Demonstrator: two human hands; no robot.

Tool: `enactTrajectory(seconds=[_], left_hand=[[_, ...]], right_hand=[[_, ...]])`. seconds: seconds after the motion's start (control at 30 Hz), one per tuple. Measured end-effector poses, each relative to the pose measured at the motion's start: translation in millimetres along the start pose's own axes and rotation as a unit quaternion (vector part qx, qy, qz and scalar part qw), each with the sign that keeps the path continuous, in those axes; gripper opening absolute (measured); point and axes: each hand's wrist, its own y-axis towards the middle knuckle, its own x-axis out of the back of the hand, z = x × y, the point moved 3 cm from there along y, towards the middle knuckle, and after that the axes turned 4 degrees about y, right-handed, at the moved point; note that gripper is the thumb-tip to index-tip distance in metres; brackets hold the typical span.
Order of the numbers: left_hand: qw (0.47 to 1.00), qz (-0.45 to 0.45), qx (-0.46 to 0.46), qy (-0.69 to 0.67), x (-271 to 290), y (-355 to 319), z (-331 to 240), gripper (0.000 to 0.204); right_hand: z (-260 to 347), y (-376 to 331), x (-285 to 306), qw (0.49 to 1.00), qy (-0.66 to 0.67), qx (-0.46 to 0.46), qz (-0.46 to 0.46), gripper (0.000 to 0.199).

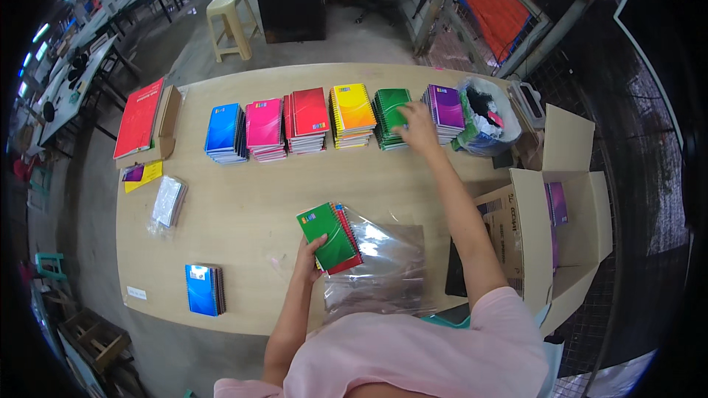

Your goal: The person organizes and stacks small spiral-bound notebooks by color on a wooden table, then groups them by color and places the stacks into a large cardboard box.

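My left hand (310,256) grips a small bundle of spiral notebooks, with a green notebook (327,236) on top and a red notebook (349,259) showing beneath it. My right hand (419,127) reaches over the right edge of the green notebook stack (391,114), its fingers apart and bent over the covers. Just right of it stands the purple notebook stack (445,108). To the left, in the same row, are the yellow stack (352,110), red stack (307,114), pink stack (264,124) and blue stack (224,129). Clear plastic sheets (391,265) lie under and beside the held bundle.
An open cardboard box (535,243) with purple notebooks stands at the right. A plastic bag (487,121) sits behind it. On the left are a blue notebook bundle (204,290), a plastic-wrapped pack (169,201) and a box with a red pad (140,119).
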Motion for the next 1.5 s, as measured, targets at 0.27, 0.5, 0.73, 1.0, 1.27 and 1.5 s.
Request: enactTrajectory(seconds=[0.27,0.5,0.73,1.0,1.27,1.5], left_hand=[[1.0,0.007,0.005,-0.018,1.4,12.5,0.6,0.048],[0.997,0.07,0.045,-0.008,-9.3,26.5,-1.9,0.049],[0.985,0.087,-0.01,-0.15,-32.6,12.6,15.2,0.05],[0.997,0.053,0.008,-0.052,-14.4,2.2,14.4,0.049],[0.998,0.036,-0.01,-0.044,-11.0,0.2,3.4,0.045],[0.999,0.031,-0.006,-0.031,-9.6,11.9,8.4,0.044]], right_hand=[[8.5,-17.3,-0.6,0.986,0.15,-0.067,-0.042,0.045],[96.9,-101.0,40.5,0.872,0.488,0.024,-0.023,0.043],[203.7,-207.3,28.8,0.955,0.144,0.225,0.127,0.043],[-49.0,-73.0,65.6,0.971,0.052,-0.071,-0.222,0.019],[-135.9,43.3,54.2,0.907,-0.05,-0.416,0.044,0.059],[-141.6,53.0,54.0,0.899,-0.049,-0.419,0.122,0.07]])
